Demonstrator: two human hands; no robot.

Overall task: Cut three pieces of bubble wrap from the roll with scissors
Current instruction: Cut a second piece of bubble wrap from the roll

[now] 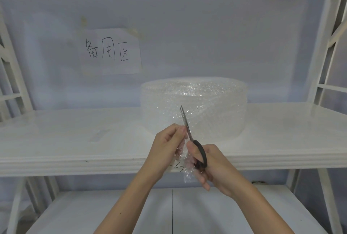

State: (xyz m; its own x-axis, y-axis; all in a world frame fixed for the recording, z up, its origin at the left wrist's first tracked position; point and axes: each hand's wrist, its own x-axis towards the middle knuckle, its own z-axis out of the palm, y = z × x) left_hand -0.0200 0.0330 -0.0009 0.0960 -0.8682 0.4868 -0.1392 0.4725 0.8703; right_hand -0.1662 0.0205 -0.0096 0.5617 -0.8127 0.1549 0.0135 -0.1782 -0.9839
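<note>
A wide roll of clear bubble wrap (206,102) stands on the white shelf (75,139), right of centre. A loose sheet of the wrap (187,169) runs from the roll's front down past the shelf edge. My left hand (167,145) pinches this sheet's left side, just in front of the roll. My right hand (212,166) grips the black handles of the scissors (201,151). Their metal blades (185,119) point up and away into the sheet, nearly closed.
A paper sign with handwritten characters (110,51) is taped to the back wall. A flat clear piece (99,135) lies on the shelf to the left. White frame posts (326,45) stand at both sides. A lower shelf (169,215) sits below my arms.
</note>
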